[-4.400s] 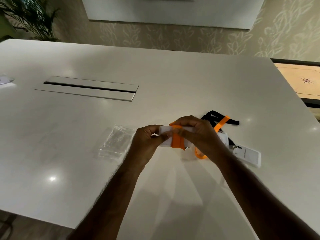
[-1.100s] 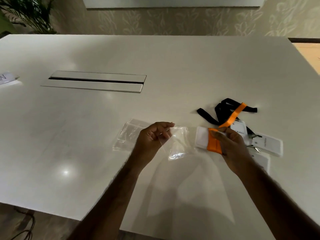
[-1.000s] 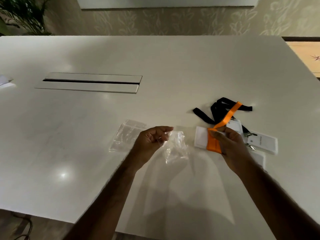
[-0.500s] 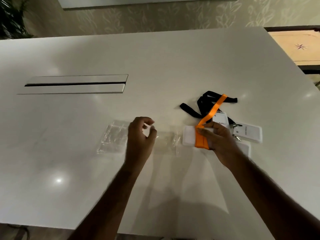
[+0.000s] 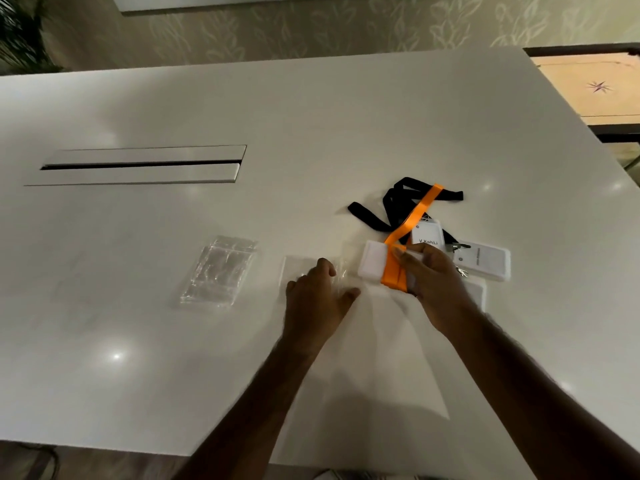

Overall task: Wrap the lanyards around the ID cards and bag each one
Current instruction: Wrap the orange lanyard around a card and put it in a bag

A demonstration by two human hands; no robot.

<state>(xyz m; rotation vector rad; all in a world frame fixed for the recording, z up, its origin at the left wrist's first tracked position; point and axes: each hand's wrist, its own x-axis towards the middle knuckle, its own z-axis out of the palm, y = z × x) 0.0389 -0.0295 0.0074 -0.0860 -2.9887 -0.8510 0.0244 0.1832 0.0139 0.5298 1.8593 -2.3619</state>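
On the white desk [image 5: 311, 109], toward the right edge, right hand [image 5: 438, 282] is clamped on the orange-wrapped ID card [image 5: 372, 263]. Left hand [image 5: 317, 299] lies loosely spread, pressing a clear bag [image 5: 294, 268] flat. Probably best to pinch its mouth open, then slide the card in without loosening the orange lanyard [image 5: 393, 275].

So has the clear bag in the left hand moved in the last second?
Yes. The clear bag has gone down from a raised, crumpled hold to lie flat on the table under the left hand, right of the bag stack.
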